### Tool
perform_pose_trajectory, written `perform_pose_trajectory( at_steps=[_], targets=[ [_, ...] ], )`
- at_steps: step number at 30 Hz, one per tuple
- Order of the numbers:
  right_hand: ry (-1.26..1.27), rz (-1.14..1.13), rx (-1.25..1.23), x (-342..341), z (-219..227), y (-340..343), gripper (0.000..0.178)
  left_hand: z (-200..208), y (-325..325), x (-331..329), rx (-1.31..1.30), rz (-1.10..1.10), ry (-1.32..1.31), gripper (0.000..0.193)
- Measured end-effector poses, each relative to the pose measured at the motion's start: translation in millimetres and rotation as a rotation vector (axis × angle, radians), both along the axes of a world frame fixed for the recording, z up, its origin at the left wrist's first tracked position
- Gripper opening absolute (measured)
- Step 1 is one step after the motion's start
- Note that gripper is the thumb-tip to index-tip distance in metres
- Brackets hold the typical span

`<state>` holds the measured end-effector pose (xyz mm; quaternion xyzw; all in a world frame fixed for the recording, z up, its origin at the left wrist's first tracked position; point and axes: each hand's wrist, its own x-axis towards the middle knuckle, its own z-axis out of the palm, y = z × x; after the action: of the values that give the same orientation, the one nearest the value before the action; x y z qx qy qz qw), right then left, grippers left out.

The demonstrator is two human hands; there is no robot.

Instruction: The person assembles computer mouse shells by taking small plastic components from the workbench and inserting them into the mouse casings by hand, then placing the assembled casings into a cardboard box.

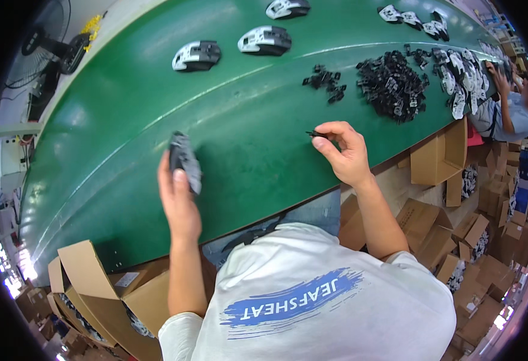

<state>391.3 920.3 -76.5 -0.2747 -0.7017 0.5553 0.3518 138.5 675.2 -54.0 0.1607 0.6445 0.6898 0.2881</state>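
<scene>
A long green workbench [246, 114] curves across the workshop, with cardboard boxes [86, 265] along its near edge. At 9 o'clock, the left hand [180, 198] wraps thumb and fingers around a mouse shell [187, 163], tilted steeply, apparently for a firm side grip. Toward 2 o'clock, the right hand [349, 153] pinches a small black part [311, 134], thumb and index fingertip nearly meeting, presumably because the piece is slight. Beyond it lies a heap of black parts [393, 87], seemingly within easy reach. At 6 o'clock, a white shirt [348, 319] bears pale lettering on a blue brushstroke, inverted here.
</scene>
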Motion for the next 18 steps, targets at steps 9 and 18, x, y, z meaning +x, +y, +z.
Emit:
perform_pose_trajectory(
  at_steps=[9, 18],
  targets=[
    [-0.111, 0.553, 0.161, -68, 63, -70, 0.024, 14, 13, 52, 0.442, -0.077, -0.55, 0.056],
    [-0.046, 0.452, -0.034, -90, 87, -103, 0.045, 30, 20, 38, 0.547, -0.072, -0.744, 0.057]
  ],
)
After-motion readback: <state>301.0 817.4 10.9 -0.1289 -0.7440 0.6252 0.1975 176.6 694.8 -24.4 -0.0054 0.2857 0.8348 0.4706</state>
